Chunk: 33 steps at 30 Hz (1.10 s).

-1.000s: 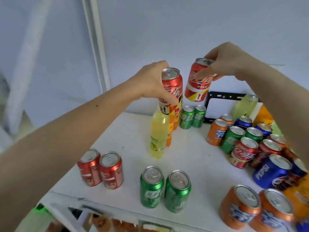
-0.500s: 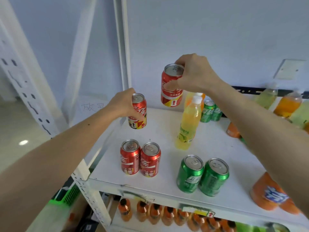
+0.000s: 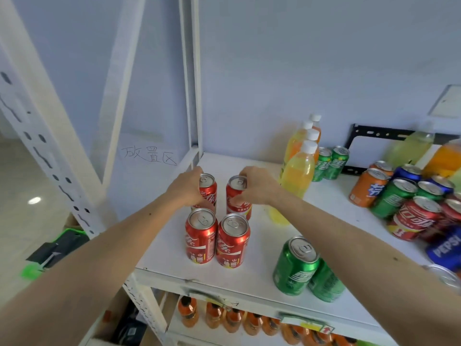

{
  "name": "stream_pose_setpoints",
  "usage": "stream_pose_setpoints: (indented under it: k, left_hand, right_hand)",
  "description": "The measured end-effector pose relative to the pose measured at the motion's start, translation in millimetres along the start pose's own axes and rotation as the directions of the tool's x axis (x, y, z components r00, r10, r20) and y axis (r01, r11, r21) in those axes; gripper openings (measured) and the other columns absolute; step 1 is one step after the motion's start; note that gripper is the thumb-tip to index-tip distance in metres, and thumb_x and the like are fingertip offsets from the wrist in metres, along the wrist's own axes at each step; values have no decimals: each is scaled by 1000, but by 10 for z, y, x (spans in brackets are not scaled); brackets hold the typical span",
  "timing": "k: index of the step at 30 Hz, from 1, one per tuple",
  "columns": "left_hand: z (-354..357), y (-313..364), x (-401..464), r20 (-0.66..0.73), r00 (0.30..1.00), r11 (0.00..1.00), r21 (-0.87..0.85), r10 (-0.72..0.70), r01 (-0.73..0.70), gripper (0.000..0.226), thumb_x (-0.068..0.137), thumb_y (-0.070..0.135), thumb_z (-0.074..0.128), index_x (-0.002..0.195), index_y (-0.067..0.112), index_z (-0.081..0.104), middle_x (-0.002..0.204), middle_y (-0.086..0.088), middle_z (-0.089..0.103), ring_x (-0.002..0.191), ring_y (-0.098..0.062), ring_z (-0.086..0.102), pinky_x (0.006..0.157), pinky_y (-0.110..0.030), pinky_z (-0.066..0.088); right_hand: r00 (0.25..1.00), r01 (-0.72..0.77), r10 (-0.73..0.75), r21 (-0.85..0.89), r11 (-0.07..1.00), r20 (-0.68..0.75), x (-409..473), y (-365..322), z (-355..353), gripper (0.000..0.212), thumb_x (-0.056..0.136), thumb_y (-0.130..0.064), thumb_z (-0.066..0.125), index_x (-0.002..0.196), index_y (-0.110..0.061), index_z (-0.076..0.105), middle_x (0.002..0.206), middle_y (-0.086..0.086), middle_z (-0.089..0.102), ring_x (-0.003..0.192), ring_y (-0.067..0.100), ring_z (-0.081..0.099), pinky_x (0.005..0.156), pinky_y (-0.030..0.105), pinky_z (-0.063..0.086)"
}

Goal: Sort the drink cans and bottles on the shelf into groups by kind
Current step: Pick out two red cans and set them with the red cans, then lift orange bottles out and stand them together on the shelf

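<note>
On the white shelf [image 3: 252, 268], my left hand [image 3: 185, 187] grips a red cola can [image 3: 209, 189] and my right hand [image 3: 258, 187] grips a second red cola can [image 3: 237, 196]. Both cans stand upright on the shelf just behind two more red cola cans [image 3: 200, 236] [image 3: 232, 240] near the front left corner. Two green cans [image 3: 295, 265] stand at the front, right of the red group, partly behind my right forearm. Yellow and orange bottles [image 3: 298, 171] stand in a row further back.
A mixed cluster of orange, green, red and blue cans [image 3: 404, 198] fills the right side. Two green cans [image 3: 333, 162] stand at the back by the wall. White shelf posts [image 3: 192, 78] rise at the left corner. Orange bottles [image 3: 224, 318] line the shelf below.
Both hands have come down and to the left with their red cans, which now stand on the shelf behind the two front red cans. The view has tilted downward.
</note>
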State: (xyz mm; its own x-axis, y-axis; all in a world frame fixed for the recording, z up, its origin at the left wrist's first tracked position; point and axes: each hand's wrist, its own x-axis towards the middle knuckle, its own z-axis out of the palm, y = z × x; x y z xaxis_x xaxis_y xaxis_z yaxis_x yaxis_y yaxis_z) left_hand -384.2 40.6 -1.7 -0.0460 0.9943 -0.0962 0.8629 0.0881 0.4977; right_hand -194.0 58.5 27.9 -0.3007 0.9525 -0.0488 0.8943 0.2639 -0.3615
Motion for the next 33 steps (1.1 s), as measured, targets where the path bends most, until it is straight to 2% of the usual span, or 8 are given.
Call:
stream_pose_setpoints:
  k: [7, 12, 16, 21, 23, 25, 30, 33]
  left_hand:
    - [51, -54, 123, 81, 997, 997, 82, 4, -11, 90, 51, 36, 94, 121, 14, 43, 120, -10, 61, 106, -27, 58, 89, -45, 52]
    - [-92, 63, 192, 195, 980, 988, 156, -31, 1, 98, 58, 44, 89, 136, 14, 38, 134, -9, 52, 116, -27, 53, 95, -40, 48]
    - [-281, 221, 237, 203, 979, 996, 80, 9, -26, 99, 64, 46, 86, 143, 17, 34, 143, -6, 46, 125, -26, 49, 100, -40, 45]
    - [-399, 675, 264, 187, 971, 989, -25, 149, -146, 92, 67, 40, 86, 141, 18, 38, 141, -2, 47, 125, -23, 49, 104, -41, 43]
    - [-347, 904, 261, 171, 960, 974, -73, 222, -212, 88, 67, 38, 86, 140, 19, 40, 140, -1, 48, 123, -21, 50, 103, -41, 44]
    - [-256, 1128, 256, 164, 945, 956, -124, 284, -266, 86, 68, 36, 86, 140, 18, 42, 139, -1, 49, 123, -20, 49, 103, -39, 43]
    - [-100, 1619, 337, 137, 919, 907, -265, 370, -326, 79, 73, 35, 82, 138, 13, 44, 137, -3, 51, 122, -17, 51, 102, -35, 44]
    - [-128, 1844, 492, 77, 932, 889, -337, 354, -310, 73, 74, 39, 80, 135, 13, 49, 131, -2, 55, 115, -16, 55, 93, -30, 46]
  right_hand:
    - [999, -18, 16, 34, 999, 49, 48, 109, 166, 69, 65, -40, 85, 120, -12, 54, 116, 6, 62, 104, 23, 58, 78, 31, 51]
    - [998, 4, -4, 3, 1000, 58, 7, 142, 158, 75, 66, -43, 85, 126, -13, 49, 122, 7, 60, 109, 24, 57, 81, 31, 49]
    - [999, 45, -46, 59, 997, 9, -128, 185, -18, 79, 69, -41, 84, 133, -12, 47, 127, 6, 58, 111, 22, 56, 85, 30, 48]
    - [983, 83, -28, 300, 950, -184, -466, 339, -502, 48, 72, -29, 84, 110, -9, 64, 105, 3, 67, 91, 15, 65, 83, 29, 55]
    - [961, 99, 29, 438, 893, -276, -573, 466, -709, 32, 73, -22, 84, 98, -10, 68, 98, 4, 70, 83, 13, 66, 74, 26, 56]
    - [930, 110, 105, 539, 835, -352, -613, 643, -902, 23, 74, -19, 82, 92, -12, 69, 92, 5, 71, 78, 14, 68, 66, 30, 59]
    - [847, 111, 214, 555, 824, -487, -443, 1204, -1272, 14, 77, -28, 79, 84, -20, 69, 83, 1, 71, 76, 17, 69, 67, 33, 61]
    - [849, 53, 234, 517, 854, -474, -210, 1542, -1389, 24, 79, -33, 77, 93, -15, 69, 86, -1, 68, 78, 15, 65, 70, 33, 60]
